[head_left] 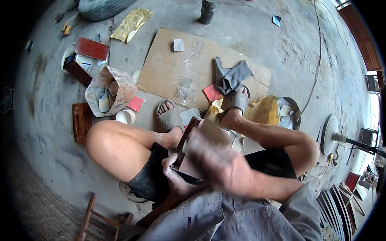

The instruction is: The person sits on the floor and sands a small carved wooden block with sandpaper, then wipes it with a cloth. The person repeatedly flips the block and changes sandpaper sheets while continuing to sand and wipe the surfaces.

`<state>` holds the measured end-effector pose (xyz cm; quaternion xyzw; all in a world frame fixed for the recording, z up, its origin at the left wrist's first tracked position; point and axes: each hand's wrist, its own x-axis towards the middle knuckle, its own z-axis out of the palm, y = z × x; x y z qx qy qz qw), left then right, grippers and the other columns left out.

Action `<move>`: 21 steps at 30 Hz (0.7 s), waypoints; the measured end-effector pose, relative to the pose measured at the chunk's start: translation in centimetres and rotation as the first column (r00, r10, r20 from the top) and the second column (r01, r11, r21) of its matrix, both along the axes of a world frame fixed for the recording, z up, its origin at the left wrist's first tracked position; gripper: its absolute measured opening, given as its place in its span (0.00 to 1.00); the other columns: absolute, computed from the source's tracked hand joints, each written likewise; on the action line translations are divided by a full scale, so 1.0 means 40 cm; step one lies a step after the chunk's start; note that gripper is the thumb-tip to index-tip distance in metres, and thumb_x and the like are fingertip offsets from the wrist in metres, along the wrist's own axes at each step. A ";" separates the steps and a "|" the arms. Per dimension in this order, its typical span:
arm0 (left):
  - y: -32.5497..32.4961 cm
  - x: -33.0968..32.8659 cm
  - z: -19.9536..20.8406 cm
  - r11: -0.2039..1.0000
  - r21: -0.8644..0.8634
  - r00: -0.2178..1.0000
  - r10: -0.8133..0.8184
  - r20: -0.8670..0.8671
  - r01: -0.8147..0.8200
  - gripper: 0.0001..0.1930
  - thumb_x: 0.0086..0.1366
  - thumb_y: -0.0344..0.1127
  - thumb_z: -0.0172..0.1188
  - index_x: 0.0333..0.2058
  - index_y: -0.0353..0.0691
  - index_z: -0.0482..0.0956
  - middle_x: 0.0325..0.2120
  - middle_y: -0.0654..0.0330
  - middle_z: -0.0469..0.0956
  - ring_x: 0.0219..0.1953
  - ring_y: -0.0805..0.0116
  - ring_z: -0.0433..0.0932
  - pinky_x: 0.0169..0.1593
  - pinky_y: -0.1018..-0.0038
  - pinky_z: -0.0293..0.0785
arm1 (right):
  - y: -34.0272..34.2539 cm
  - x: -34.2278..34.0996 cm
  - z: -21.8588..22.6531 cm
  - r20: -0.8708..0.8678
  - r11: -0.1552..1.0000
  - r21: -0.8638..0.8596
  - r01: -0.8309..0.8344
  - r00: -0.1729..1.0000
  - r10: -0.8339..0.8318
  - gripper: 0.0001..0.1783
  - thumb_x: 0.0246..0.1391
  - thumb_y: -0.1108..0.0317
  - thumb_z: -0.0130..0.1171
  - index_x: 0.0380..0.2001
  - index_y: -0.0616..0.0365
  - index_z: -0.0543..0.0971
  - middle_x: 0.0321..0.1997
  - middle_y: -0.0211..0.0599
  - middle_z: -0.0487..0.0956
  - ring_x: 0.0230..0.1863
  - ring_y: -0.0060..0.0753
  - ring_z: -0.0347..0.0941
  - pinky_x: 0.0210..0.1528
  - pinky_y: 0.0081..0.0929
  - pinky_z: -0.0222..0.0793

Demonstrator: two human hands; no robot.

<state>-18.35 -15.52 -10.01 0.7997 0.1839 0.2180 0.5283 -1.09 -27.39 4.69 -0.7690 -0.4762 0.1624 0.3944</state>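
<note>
The piece (214, 132), boxy and seemingly wooden, had a dull grey-brown flat face and a dark red-brown strip along its left side. It sat aslant between the bent legs (122, 155), its far end leaning right and its near left corner held in the left hand (178, 179). The blurred right hand (222, 162) hid much of the face.

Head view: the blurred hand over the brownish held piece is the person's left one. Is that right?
The side is wrong: the head view shows that it is the person's right hand blurred over the brownish held piece.
</note>
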 end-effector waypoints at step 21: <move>0.008 0.022 0.044 0.999 0.052 1.000 0.004 0.019 -0.005 0.65 0.33 0.49 0.90 0.63 0.36 0.52 0.50 0.46 0.66 0.48 0.51 0.72 0.52 0.54 0.69 | -0.026 0.009 -0.013 -0.051 1.000 0.008 -0.006 0.999 0.007 0.35 0.46 0.78 0.61 0.63 0.70 0.73 0.64 0.58 0.77 0.65 0.63 0.74 0.64 0.53 0.73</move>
